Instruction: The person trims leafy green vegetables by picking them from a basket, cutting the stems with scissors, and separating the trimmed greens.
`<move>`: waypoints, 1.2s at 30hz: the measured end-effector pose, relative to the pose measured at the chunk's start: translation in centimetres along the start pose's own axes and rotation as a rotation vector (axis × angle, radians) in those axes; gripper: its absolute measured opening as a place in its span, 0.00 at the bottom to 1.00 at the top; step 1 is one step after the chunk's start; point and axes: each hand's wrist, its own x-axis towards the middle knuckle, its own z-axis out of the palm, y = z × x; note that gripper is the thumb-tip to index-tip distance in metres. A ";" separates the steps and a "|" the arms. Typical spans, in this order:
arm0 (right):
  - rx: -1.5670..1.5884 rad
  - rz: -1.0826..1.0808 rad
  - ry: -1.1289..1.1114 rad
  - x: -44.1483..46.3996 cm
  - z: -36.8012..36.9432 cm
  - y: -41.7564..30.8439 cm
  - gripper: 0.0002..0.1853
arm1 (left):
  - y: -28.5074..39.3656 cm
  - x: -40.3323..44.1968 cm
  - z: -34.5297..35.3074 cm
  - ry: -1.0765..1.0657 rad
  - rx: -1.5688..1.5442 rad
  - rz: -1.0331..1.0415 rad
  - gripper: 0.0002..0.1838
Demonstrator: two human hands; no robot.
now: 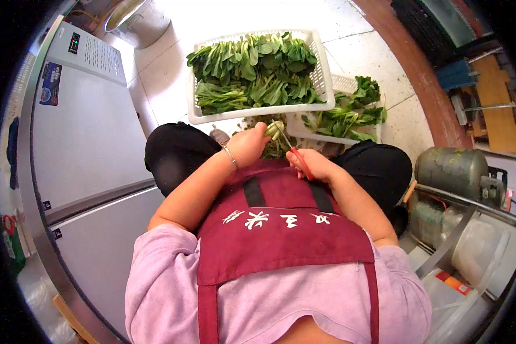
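Note:
My left hand (pixel 251 145) grips a leafy green vegetable (pixel 274 131) by its pale stem end, with the leaves hanging below. Closed round the red handles of a pair of scissors (pixel 299 156) is my right hand (pixel 314 164). The scissor blades reach up to the left and lie at the stem end. Just beyond my hands, a white basket (pixel 263 112) holds rows of leafy greens (pixel 252 66). To its right, partly behind it, a lower white basket (pixel 333 139) holds loose greens (pixel 349 117). Leafy scraps lie on the floor under my hands.
A metal pot (pixel 137 24) stands on the tiled floor at the upper left. A white refrigerator (pixel 89 126) lies along the left. At the right are a metal rack (pixel 470 206) with containers and a dark green cylinder (pixel 450 171).

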 end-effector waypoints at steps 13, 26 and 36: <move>-0.423 0.023 0.167 0.9 -0.8 0.3 0.31 | -2.5 1.0 -0.4 0.014 -0.129 -0.015 0.15; -0.530 -0.114 0.103 1.5 -1.2 -0.1 0.26 | -3.3 3.7 -1.6 -0.147 0.062 -0.098 0.16; -0.574 0.004 0.096 1.9 -1.4 -0.2 0.29 | -5.6 8.0 -10.4 0.214 -0.259 -0.250 0.19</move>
